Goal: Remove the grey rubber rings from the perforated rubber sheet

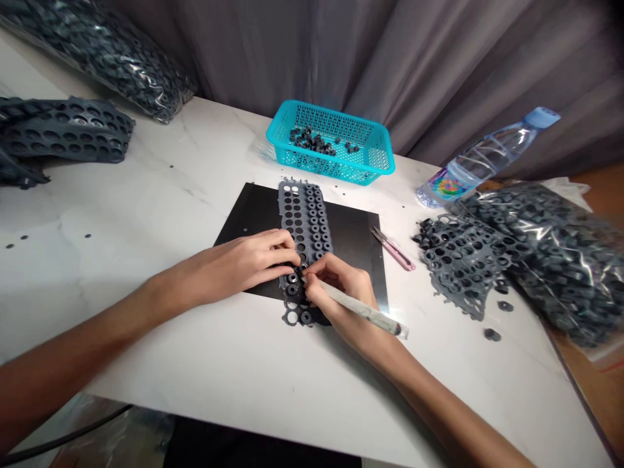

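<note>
Taking the dark perforated strip (303, 224) as the clock's centre, a folded heap of perforated sheets (73, 140) lies at ten o'clock on the bench (234, 377), cut off by the picture's edge. Between ten and eleven, a clear bag of dark parts (127, 65) also runs out of view. The left hand (256, 260) comes in from nine o'clock, fingertips bunched on the strip's near half; I cannot tell whether they pinch it or only press, since the knuckles hide the contact.

The strip itself lies on a black mat (353, 237), its near end running past the edge; open holes fill its left columns, small ringed pieces its right. At twelve o'clock stands a turquoise basket (331, 170) with a few dark pieces inside. The right hand (351, 276), from four o'clock, is closed around a pale pen-like tool (368, 313) (its tip is lost among the fingers).

At three o'clock lie pink-handled snips (397, 252), and beyond them a crumpled perforated scrap (458, 273) against a bulging bag (580, 253), blurred towards its outer edge. A water bottle (487, 162) leans at two o'clock; loose pieces (492, 335) sit at four.
</note>
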`<state>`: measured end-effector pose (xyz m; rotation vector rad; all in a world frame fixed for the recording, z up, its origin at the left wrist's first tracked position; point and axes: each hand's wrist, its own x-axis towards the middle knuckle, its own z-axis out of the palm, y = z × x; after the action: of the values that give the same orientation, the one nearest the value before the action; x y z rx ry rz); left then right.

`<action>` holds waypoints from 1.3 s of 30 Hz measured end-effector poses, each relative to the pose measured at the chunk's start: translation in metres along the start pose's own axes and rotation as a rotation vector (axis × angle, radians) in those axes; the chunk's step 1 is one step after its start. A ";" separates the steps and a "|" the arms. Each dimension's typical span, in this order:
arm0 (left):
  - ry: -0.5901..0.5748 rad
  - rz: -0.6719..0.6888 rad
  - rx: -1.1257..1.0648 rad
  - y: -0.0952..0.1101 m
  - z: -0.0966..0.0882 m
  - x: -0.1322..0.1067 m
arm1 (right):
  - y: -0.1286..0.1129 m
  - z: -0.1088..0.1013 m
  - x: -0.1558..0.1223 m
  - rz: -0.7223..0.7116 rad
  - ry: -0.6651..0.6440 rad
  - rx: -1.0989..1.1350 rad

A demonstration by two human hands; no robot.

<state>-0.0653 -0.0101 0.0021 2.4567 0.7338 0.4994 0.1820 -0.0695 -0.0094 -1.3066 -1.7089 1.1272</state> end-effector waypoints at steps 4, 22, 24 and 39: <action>0.013 0.002 -0.065 0.003 0.001 0.002 | -0.001 0.002 0.001 -0.017 -0.007 -0.043; 0.063 -0.167 -0.276 -0.005 0.008 -0.001 | 0.000 -0.003 -0.005 0.011 0.089 0.110; 0.047 -0.166 -0.253 -0.004 0.008 -0.001 | -0.001 -0.004 -0.005 0.023 0.074 0.092; 0.003 -0.093 -0.146 0.003 0.007 -0.004 | 0.000 -0.004 -0.005 0.010 0.002 0.007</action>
<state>-0.0636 -0.0175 -0.0025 2.2761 0.7809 0.5030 0.1869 -0.0736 -0.0079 -1.3133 -1.6967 1.1361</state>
